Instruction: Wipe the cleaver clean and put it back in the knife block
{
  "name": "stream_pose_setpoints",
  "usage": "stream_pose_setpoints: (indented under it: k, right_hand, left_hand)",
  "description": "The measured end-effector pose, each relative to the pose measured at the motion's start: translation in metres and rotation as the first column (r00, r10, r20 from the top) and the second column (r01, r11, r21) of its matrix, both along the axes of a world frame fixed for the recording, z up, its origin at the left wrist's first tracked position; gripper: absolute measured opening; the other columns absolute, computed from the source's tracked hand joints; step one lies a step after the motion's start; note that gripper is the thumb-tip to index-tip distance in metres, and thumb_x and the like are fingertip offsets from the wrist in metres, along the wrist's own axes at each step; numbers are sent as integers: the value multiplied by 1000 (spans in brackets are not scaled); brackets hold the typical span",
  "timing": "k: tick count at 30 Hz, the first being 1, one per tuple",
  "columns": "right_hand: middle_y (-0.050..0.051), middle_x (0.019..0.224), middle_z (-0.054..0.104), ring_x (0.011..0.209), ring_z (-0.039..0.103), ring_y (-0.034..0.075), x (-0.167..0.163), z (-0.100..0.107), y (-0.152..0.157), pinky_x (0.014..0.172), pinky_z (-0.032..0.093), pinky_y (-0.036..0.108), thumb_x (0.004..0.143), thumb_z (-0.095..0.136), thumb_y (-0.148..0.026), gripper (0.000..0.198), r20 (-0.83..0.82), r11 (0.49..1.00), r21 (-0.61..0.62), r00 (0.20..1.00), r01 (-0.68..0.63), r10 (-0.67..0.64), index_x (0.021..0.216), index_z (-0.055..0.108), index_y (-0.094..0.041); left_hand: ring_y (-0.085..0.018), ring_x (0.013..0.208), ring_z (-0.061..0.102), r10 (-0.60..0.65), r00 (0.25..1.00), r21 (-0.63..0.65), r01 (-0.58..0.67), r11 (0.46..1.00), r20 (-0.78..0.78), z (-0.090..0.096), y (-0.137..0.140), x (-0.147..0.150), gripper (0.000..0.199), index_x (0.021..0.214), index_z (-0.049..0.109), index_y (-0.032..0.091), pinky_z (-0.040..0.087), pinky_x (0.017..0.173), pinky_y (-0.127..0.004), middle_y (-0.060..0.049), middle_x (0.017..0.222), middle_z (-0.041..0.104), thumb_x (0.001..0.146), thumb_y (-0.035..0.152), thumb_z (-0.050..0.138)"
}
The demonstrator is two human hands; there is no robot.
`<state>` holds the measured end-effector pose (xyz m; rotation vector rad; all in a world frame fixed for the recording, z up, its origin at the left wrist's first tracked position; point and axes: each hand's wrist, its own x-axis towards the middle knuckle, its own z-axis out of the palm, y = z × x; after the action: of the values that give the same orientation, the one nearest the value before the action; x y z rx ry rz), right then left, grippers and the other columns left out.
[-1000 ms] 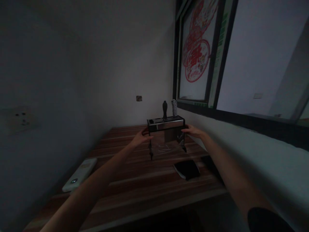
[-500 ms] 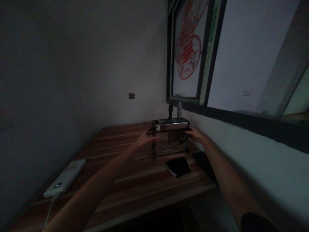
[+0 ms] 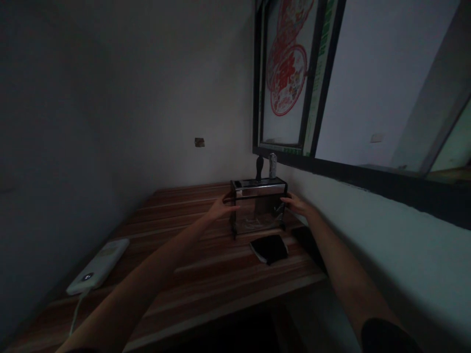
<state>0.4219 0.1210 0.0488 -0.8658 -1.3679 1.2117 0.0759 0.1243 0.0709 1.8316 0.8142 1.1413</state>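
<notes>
A clear, box-shaped case with a black frame stands upright on the wooden table. My left hand is against its left side, thumb across the front and fingers going behind the edge. On the opposite side, my right hand holds the right edge, its thumb over the front. A black handle and a silvery wrapped cylinder rise from the case's top. What lies inside is too dim to make out. In front of the case rests a flat black piece with a pale edge.
The wood-grain table meets walls at the back and sides. A white power bank with a cable lies at left. Another dark flat thing is under my right forearm. Above the right wall is a dark window frame.
The view has shifted slightly, so the window and table sit a little higher in it. Both hands stay at the sides of the case, which has not visibly moved on the table.
</notes>
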Motion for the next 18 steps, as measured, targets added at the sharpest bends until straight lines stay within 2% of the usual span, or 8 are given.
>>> stream_pose_setpoints:
  k: [3,6,9,11,13,15,17,18]
  right_hand:
    - [-1,94,67,76,64,13,-1,0,-4,69,51,23,64,71,-22,35,-6,999,-38,1000,6,-6,98,62,-24]
    - [0,99,66,80,64,14,-5,6,-15,72,51,26,64,70,-24,40,1,999,-39,1000,-7,7,103,59,-26]
    - [3,110,62,93,61,17,-11,16,-35,80,49,29,65,71,-28,47,38,996,76,998,39,-42,109,57,-27]
    - [4,115,60,102,57,18,-17,23,-53,86,46,31,63,72,-28,52,37,966,202,984,161,-172,112,55,-28]
    - [5,111,61,102,56,18,-27,31,-73,87,46,34,66,70,-33,44,-20,868,286,908,406,-418,108,57,-25]
    - [6,98,63,93,59,19,-45,42,-95,82,47,36,72,63,-39,31,-146,689,355,766,632,-626,96,60,-20]
    - [5,87,62,85,58,18,-76,54,-115,81,46,35,79,54,-41,25,-240,521,467,670,714,-703,87,61,-19]
    - [4,83,61,81,58,17,-97,59,-123,80,45,32,82,50,-40,24,-230,496,525,676,692,-700,85,60,-18]
  left_hand:
    - [-26,116,49,-21,1000,12,21,1000,0,1,-3,1,79,124,45,14,39,99,-41,-15,127,50,55,34,78]
    - [-26,124,40,-41,999,8,40,999,35,-4,-8,0,88,132,35,16,35,102,-40,-16,137,39,56,37,77]
    - [-25,132,28,-1,997,-27,3,1000,82,-16,-14,-10,90,137,24,20,30,104,-38,-15,145,25,64,42,71]
    - [-23,130,31,55,993,-10,-54,998,108,-25,-18,-24,79,134,30,19,30,104,-37,-14,142,30,68,46,65]
    - [-21,122,43,146,979,30,-152,988,139,-33,-22,-40,59,121,47,19,34,101,-35,-12,132,46,71,47,61]
    - [-20,107,54,267,944,-5,-271,963,193,-40,-26,-56,44,103,58,17,39,95,-35,-9,114,59,72,49,57]
    - [-18,91,59,364,891,-118,-344,931,273,-46,-30,-67,40,91,61,16,45,83,-33,-7,95,64,72,51,55]
    - [-17,83,60,395,866,-173,-357,918,308,-49,-33,-71,39,87,60,16,47,77,-31,-6,88,64,72,51,53]
